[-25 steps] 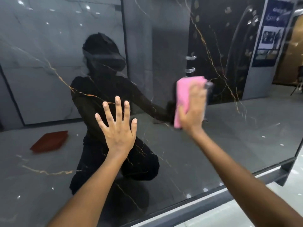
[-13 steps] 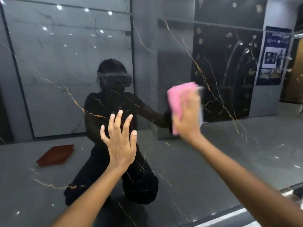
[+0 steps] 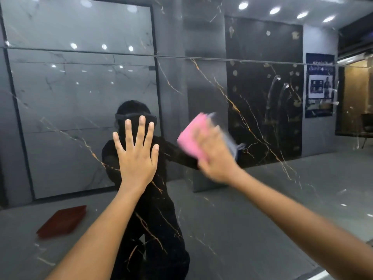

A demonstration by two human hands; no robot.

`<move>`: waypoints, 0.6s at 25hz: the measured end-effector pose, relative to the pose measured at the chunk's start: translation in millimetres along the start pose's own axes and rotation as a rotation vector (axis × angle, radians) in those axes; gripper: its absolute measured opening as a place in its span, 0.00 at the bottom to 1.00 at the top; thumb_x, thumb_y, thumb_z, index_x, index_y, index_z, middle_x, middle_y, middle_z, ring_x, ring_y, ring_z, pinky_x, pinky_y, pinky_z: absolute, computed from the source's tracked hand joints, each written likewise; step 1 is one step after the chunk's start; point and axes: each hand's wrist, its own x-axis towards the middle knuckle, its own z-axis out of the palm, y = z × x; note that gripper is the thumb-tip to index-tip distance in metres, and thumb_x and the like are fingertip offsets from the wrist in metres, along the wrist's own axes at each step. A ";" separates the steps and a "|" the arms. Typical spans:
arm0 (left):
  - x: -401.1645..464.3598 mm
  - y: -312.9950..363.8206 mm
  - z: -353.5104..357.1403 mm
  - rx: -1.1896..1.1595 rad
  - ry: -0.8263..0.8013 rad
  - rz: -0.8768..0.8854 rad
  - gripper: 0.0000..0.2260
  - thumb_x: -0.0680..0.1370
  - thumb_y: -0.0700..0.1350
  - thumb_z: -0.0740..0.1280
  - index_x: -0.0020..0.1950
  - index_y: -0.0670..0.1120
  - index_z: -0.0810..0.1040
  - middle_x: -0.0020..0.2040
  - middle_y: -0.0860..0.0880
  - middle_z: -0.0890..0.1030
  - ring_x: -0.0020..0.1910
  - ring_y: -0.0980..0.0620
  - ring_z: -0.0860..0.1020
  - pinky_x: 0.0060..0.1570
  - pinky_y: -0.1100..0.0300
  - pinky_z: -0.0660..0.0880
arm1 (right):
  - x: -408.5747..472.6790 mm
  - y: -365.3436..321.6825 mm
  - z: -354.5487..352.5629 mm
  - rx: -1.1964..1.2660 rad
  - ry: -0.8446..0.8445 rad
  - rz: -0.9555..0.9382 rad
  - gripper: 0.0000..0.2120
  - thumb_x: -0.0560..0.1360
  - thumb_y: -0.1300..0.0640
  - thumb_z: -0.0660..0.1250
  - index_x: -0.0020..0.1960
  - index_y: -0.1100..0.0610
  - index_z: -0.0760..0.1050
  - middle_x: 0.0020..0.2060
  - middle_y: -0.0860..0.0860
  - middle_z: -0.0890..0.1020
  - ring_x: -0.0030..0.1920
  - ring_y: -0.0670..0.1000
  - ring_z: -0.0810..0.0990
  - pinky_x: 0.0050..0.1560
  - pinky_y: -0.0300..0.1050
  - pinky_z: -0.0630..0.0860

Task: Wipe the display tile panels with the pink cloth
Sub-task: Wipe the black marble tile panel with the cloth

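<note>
The left hand [image 3: 137, 158] lies flat against the glossy dark tile panel [image 3: 232, 209], its fingers straight and spread wide, palm on the surface and holding nothing. Just to its right, the right hand [image 3: 217, 156] presses the pink cloth [image 3: 191, 138] against the same panel. The hand is blurred, so I cannot tell how the fingers lie on the cloth; its grip looks like a flat press over the fabric, but a pinch at the edge cannot be ruled out. The cloth is tilted, its upper corner leaning right, and it peeks out above and left of the hand. A grey-blue strip [image 3: 232, 142] shows along the cloth's right edge, too smeared to identify.

The panel is black with thin gold and white veins running diagonally, and it is polished enough to act as a mirror. A thin horizontal seam [image 3: 181, 55] crosses it high up, marking where another panel begins above. In the reflection I see a crouching person in dark clothes [image 3: 153, 199] directly behind the left hand, a flat reddish-brown tray-like thing [image 3: 62, 221] lying on the floor to the lower left, a blue poster [image 3: 320, 85] on a wall at right, and round ceiling lights [image 3: 274, 10] near the top.
</note>
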 end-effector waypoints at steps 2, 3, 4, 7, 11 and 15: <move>2.9 -0.7 -0.8 0.001 0.006 0.012 0.27 0.82 0.53 0.51 0.80 0.48 0.55 0.81 0.46 0.51 0.79 0.39 0.47 0.73 0.38 0.38 | -26.1 -10.0 4.8 -0.169 -0.296 -0.595 0.36 0.70 0.54 0.61 0.77 0.57 0.57 0.76 0.56 0.60 0.78 0.60 0.48 0.76 0.59 0.45; 2.2 -1.0 -0.7 0.005 0.005 0.019 0.27 0.82 0.53 0.51 0.80 0.47 0.55 0.81 0.46 0.51 0.79 0.38 0.47 0.73 0.39 0.37 | -23.0 10.8 -1.1 -0.222 -0.313 -0.678 0.36 0.70 0.52 0.61 0.76 0.56 0.58 0.76 0.55 0.61 0.78 0.57 0.47 0.76 0.58 0.46; 0.9 -1.4 -0.2 0.011 0.007 0.023 0.27 0.82 0.53 0.51 0.80 0.47 0.55 0.81 0.45 0.51 0.79 0.38 0.47 0.73 0.40 0.36 | -12.1 34.6 -9.8 -0.247 -0.235 -0.588 0.36 0.69 0.52 0.61 0.76 0.56 0.59 0.75 0.56 0.63 0.78 0.56 0.48 0.76 0.57 0.48; 2.0 2.1 -3.4 -0.024 0.026 -0.006 0.27 0.81 0.53 0.51 0.79 0.46 0.57 0.80 0.44 0.54 0.78 0.38 0.50 0.74 0.41 0.40 | 35.7 96.7 -50.5 -0.053 0.081 0.380 0.36 0.69 0.53 0.59 0.76 0.59 0.58 0.74 0.63 0.63 0.75 0.61 0.57 0.73 0.57 0.57; 20.6 -3.7 -14.3 -0.098 0.076 -0.102 0.23 0.81 0.52 0.53 0.76 0.47 0.63 0.77 0.44 0.63 0.75 0.42 0.60 0.71 0.39 0.53 | 64.8 38.2 -40.3 0.076 0.109 0.813 0.36 0.72 0.50 0.55 0.78 0.58 0.52 0.77 0.63 0.54 0.76 0.64 0.53 0.74 0.60 0.55; 21.8 -9.6 -9.2 0.002 0.050 -0.071 0.27 0.82 0.53 0.49 0.81 0.48 0.53 0.81 0.45 0.49 0.79 0.40 0.47 0.74 0.40 0.37 | 8.1 4.1 -15.6 -0.224 -0.375 -0.538 0.38 0.69 0.50 0.57 0.78 0.57 0.54 0.77 0.57 0.55 0.77 0.61 0.49 0.75 0.61 0.47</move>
